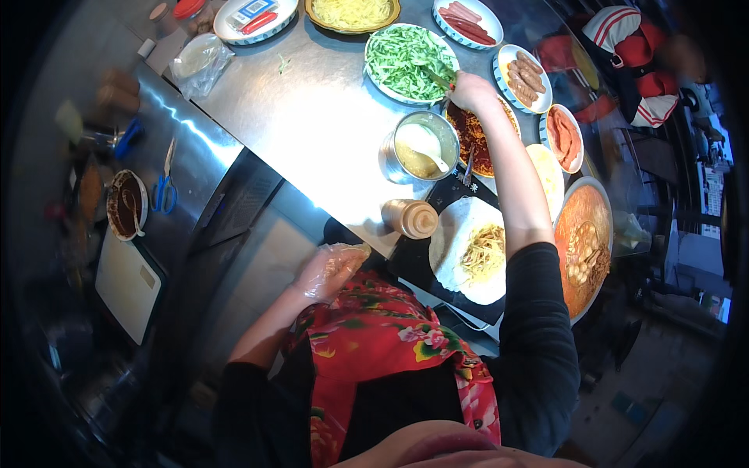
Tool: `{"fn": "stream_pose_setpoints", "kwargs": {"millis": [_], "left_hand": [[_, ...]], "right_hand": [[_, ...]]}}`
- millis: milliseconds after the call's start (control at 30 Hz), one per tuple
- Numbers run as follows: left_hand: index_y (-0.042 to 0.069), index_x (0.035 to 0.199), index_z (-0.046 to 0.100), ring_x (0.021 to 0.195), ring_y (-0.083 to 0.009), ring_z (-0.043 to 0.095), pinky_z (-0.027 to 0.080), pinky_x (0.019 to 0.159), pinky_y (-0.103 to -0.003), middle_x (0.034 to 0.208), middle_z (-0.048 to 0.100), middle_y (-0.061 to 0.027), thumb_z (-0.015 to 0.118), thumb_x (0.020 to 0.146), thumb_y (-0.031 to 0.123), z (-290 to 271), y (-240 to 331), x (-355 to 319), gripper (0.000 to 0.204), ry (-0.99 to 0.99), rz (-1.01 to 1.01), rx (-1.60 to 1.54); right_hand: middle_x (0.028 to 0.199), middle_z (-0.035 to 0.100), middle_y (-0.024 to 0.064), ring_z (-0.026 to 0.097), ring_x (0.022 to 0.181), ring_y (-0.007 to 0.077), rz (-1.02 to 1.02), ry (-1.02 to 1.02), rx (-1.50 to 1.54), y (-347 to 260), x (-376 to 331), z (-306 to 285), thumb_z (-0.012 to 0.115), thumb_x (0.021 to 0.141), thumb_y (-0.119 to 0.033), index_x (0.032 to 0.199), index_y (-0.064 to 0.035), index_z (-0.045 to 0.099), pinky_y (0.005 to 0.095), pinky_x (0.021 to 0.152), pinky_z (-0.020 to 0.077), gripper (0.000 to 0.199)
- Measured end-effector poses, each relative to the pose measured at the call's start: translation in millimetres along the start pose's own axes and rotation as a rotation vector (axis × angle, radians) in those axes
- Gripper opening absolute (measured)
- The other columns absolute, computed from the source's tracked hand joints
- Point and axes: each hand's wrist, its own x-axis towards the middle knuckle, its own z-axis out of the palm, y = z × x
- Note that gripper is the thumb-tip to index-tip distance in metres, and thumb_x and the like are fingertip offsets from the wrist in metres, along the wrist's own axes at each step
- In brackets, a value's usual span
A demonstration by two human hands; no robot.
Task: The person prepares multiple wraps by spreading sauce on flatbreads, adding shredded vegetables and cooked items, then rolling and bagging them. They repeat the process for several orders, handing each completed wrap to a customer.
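My right hand [473, 92] is bare and reaches far over the counter. Its fingers close on slim tongs [438, 79], whose tips sit in a bowl of shredded cucumber [402, 58]. Below that forearm, a white flatbread [449, 253] lies on a black board, topped with pale yellow shreds [485, 256]. My left hand [334, 271], in a clear plastic glove, hovers by the counter's near edge in front of my red floral apron [390, 327]. Its fingers are curled together; anything inside them is hidden. Close to it stands a squeeze bottle [413, 218] of tan sauce.
A metal pot [425, 148] holds a white ladle. Beside it is a bowl of dark red chili sauce [472, 140]. Plates of sausages [524, 78] and pink meat [563, 136] line the right, with a large pan [581, 257]. Blue scissors [165, 187] lie left.
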Motion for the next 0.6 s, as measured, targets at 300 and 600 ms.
{"fn": "stream_pose_setpoints", "kwargs": {"millis": [300, 600], "left_hand": [[0.004, 0.118, 0.068, 0.106, -0.0386, 0.066, 0.052, 0.091, -0.044, 0.113, 0.069, -0.0212, 0.056, 0.096, 0.015, 3.9, 30.7, 39.6, 0.028, -0.24, 0.15, 0.191], [0.005, 0.118, 0.07, 0.109, -0.0368, 0.066, 0.052, 0.095, -0.041, 0.118, 0.069, -0.0197, 0.062, 0.092, 0.009, 37.0, 55.8, 48.6, 0.027, -0.283, 0.078, 0.234]], "right_hand": [[0.104, 0.071, 0.0231, 0.069, 0.098, 0.0367, -0.087, 0.323, 0.229, 39.3, -120.0, -5.8, 0.07, 0.09, -0.028, 0.142, -0.0077, 0.054, 0.0464, 0.087, 0.0544, 0.058], [0.106, 0.069, 0.0223, 0.068, 0.102, 0.038, 0.331, -0.029, 0.629, 108.4, -398.5, 107.8, 0.072, 0.091, -0.026, 0.145, -0.0084, 0.051, 0.0442, 0.088, 0.053, 0.061]]}}
